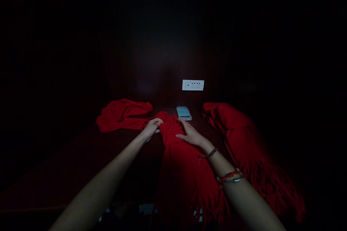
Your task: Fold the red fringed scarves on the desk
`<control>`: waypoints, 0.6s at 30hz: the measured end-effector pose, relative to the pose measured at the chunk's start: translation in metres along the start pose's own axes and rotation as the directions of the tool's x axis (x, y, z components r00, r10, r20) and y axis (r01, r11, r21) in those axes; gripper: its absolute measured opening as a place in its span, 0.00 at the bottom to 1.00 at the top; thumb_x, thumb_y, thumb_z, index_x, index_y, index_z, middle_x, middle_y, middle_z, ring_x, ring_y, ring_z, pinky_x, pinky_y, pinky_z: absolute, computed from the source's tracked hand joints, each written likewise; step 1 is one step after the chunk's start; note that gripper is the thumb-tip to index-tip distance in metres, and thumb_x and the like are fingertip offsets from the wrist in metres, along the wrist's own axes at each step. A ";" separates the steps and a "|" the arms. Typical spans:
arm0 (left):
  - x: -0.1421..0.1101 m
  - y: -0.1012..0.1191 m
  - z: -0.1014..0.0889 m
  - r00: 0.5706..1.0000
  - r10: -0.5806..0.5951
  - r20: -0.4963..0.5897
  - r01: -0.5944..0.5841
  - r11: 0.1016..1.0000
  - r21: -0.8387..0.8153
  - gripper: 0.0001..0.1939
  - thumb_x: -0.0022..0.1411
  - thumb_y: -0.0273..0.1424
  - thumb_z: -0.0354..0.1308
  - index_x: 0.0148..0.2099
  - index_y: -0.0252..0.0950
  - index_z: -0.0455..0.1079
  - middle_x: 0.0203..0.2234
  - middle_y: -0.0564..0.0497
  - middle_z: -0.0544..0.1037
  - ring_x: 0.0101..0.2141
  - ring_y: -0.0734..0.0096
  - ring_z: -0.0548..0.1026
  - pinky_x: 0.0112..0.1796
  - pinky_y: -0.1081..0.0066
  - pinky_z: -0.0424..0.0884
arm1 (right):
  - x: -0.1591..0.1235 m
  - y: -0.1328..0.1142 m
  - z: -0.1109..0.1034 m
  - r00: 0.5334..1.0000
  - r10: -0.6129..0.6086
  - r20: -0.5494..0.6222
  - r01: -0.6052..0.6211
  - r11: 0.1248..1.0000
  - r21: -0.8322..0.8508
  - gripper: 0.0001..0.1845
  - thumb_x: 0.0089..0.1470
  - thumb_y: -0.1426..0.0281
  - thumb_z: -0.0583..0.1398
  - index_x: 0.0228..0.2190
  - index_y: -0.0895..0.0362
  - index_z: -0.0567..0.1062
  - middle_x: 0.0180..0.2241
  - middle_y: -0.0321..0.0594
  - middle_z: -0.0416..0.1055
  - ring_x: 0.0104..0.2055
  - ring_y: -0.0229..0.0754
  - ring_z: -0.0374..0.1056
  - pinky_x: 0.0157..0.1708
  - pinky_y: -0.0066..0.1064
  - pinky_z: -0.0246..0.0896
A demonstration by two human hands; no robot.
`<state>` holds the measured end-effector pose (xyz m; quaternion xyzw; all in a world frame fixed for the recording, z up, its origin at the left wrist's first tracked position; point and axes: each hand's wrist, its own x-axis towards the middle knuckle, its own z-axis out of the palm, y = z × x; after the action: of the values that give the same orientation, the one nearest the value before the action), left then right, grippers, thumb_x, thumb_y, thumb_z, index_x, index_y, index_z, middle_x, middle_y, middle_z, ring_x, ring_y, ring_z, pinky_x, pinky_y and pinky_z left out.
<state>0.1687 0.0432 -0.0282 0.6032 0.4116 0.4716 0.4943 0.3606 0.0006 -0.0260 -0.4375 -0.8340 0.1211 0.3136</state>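
Note:
A red fringed scarf (181, 162) lies lengthwise down the middle of a dark table (81, 158), its fringe hanging over the near edge. My left hand (152, 127) grips the scarf's left edge near its far end, fingers curled on the cloth. On top of the scarf my right hand (191, 134) rests flat, fingers stretched out. Bracelets circle my right wrist and forearm.
Another red scarf (121, 113) lies bunched at the far left. A third fringed red scarf (244, 140) trails down the right side. A phone (184, 113) with a lit screen lies beyond my hands. A white socket plate (193, 85) sits on the dark back wall.

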 end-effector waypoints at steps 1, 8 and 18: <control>0.000 0.001 0.000 1.000 -0.005 -0.021 0.005 1.000 0.003 0.05 0.49 0.32 0.49 0.26 0.35 0.60 0.22 0.55 0.67 0.26 0.75 0.67 0.30 0.72 0.64 | -0.002 0.000 -0.001 0.999 -0.034 0.000 0.034 0.998 0.044 0.40 0.41 0.66 0.58 0.53 0.61 0.46 0.53 0.51 0.47 0.55 0.42 0.44 0.51 0.35 0.42; -0.016 0.019 0.017 0.931 0.365 -0.022 -0.264 0.714 0.649 0.11 0.43 0.36 0.57 0.29 0.35 0.66 0.27 0.50 0.68 0.35 0.64 0.66 0.40 0.66 0.59 | -0.001 -0.008 -0.003 0.998 -0.015 0.055 0.004 0.979 0.205 0.47 0.40 0.63 0.58 0.55 0.60 0.37 0.55 0.50 0.44 0.56 0.41 0.43 0.52 0.36 0.41; -0.013 0.013 0.008 0.975 -0.224 0.007 0.206 0.883 -0.421 0.06 0.54 0.26 0.47 0.27 0.33 0.62 0.18 0.53 0.69 0.22 0.76 0.69 0.29 0.74 0.66 | -0.002 -0.010 0.006 0.988 -0.136 0.071 0.128 0.986 0.109 0.47 0.42 0.61 0.57 0.54 0.64 0.37 0.56 0.52 0.33 0.58 0.42 0.30 0.54 0.37 0.32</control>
<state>0.1737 0.0271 -0.0180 0.4235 0.3752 0.5036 0.6529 0.3508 -0.0069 -0.0268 -0.3593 -0.8653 0.1606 0.3106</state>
